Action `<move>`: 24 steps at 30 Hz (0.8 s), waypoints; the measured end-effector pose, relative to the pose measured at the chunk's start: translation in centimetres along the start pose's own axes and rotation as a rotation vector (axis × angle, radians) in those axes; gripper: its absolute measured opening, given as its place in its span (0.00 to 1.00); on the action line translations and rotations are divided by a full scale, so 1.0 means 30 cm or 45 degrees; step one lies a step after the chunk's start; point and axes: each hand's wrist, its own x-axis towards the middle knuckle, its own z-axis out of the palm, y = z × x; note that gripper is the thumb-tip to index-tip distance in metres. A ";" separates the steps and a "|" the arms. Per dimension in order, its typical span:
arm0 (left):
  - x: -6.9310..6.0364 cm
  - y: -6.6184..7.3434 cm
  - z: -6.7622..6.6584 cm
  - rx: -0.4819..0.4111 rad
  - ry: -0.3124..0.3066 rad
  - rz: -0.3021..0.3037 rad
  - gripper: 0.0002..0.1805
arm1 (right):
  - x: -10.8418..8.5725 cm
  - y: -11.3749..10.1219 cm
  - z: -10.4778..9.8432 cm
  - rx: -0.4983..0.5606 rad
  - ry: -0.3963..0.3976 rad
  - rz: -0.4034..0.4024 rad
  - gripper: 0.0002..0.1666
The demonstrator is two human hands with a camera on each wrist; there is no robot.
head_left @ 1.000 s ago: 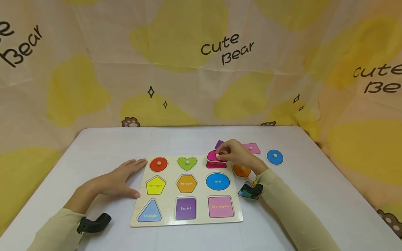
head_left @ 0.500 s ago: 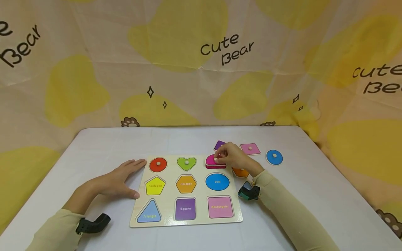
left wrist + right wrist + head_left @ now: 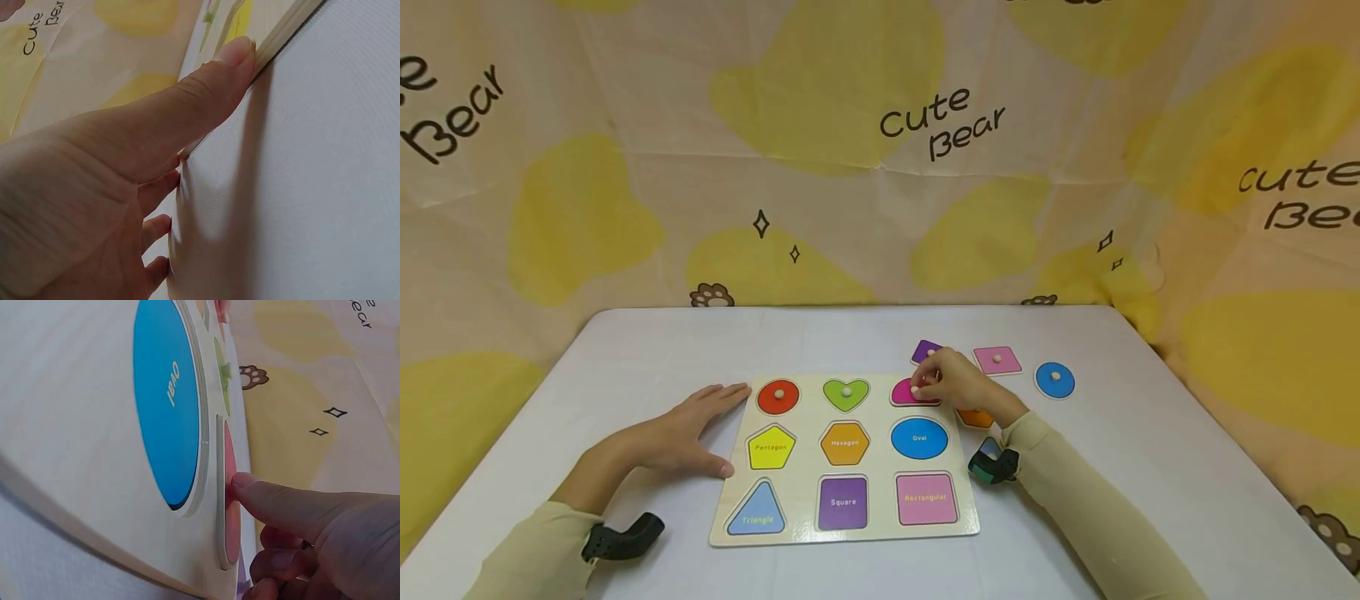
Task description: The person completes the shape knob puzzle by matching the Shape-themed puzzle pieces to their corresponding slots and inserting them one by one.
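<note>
A wooden shape-puzzle board (image 3: 808, 421) lies on the white table. At its upper right, my right hand (image 3: 962, 386) pinches the knob of a magenta half-round puzzle piece (image 3: 902, 392) over its slot. In the right wrist view that half-round piece (image 3: 230, 531) stands slightly proud of the board, with the thumb at its knob. My left hand (image 3: 677, 437) rests along the board's left edge with fingers extended. Its thumb (image 3: 234, 53) touches the board's side in the left wrist view. A red round piece (image 3: 778, 397) and a green heart piece (image 3: 846, 394) sit in their slots.
Right of the board lie knobbed pieces: purple (image 3: 923, 350), pink (image 3: 997, 360), blue (image 3: 1055, 380) and orange (image 3: 976, 417). A light blue piece (image 3: 990, 447) is partly hidden by the black wrist camera (image 3: 995, 467). A patterned cloth (image 3: 820, 167) hangs behind the table.
My right hand has moved slightly down and toward me, bringing the half-round piece from above its slot down over it, covering the printed label. The left hand has stayed in place.
</note>
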 end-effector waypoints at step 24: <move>0.001 -0.002 -0.006 -0.007 -0.004 0.007 0.62 | -0.043 -0.002 -0.093 0.046 0.030 -0.053 0.15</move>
